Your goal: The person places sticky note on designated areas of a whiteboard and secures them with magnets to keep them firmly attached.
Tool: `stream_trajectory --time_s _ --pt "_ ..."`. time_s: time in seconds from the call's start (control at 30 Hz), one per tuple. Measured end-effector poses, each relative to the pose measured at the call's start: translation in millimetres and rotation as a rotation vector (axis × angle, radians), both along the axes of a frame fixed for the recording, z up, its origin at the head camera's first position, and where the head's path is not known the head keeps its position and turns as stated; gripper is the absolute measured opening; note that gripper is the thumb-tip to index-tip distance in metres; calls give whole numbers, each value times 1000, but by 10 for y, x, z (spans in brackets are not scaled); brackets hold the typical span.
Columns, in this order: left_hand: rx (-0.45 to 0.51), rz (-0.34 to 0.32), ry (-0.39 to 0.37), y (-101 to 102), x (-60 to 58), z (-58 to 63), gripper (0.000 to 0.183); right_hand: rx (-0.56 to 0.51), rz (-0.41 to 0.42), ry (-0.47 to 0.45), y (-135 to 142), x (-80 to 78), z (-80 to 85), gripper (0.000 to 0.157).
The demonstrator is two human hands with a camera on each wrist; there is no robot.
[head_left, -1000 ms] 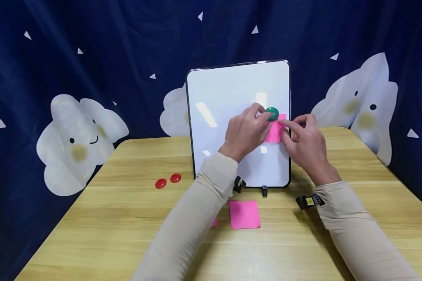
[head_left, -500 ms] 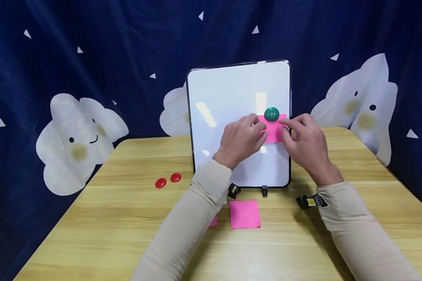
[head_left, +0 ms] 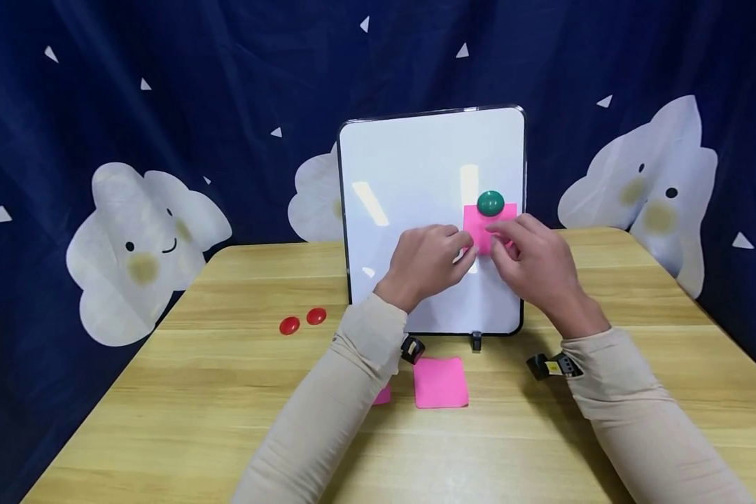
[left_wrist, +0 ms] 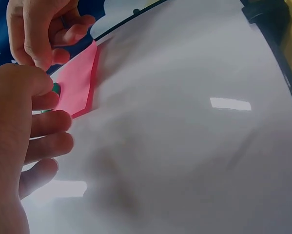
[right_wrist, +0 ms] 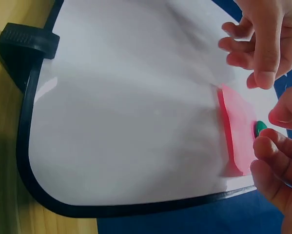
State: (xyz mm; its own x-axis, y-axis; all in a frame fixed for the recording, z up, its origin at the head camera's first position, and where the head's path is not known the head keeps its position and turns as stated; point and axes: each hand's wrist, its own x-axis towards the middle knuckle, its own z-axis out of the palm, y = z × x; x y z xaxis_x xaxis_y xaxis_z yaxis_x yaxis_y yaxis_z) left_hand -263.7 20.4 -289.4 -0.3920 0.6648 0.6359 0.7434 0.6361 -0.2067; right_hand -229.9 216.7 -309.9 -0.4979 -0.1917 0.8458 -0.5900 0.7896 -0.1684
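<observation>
Pink note: a thin, matte paper square on the right part of the whiteboard (head_left: 409,175); its lower edge lifts off the surface (head_left: 477,221).
Green disc: round, domed and glossy, over the note's top edge (head_left: 491,203).
Left hand: beside the note's left edge, fingers loosely bent and slightly parted; contact with the paper cannot be told (head_left: 423,260).
Right hand: over the note's lower right, index finger and thumb apart, the others curled loosely; whether it touches cannot be told (head_left: 534,260).
Board: smooth, shiny, streaked with light reflections, black-rimmed with rounded corners; a black bracket holds its bottom edge (head_left: 476,341).
Near the board: two smooth red discs (head_left: 316,316) and a flat pink sheet (head_left: 441,383) on the wood-grained table (head_left: 164,392).
In the way: the wrinkled beige left sleeve partly covers another pink sheet (head_left: 383,397); both hands hide parts of the note.
Backdrop: creased navy curtain printed with pale clouds and triangles (head_left: 239,70).
</observation>
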Motion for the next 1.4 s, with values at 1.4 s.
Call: stream_trajectory --time_s 1.4 --pt "-88 59 -284 -838 332 -526 23 358 104 -360 -431 146 -188 12"
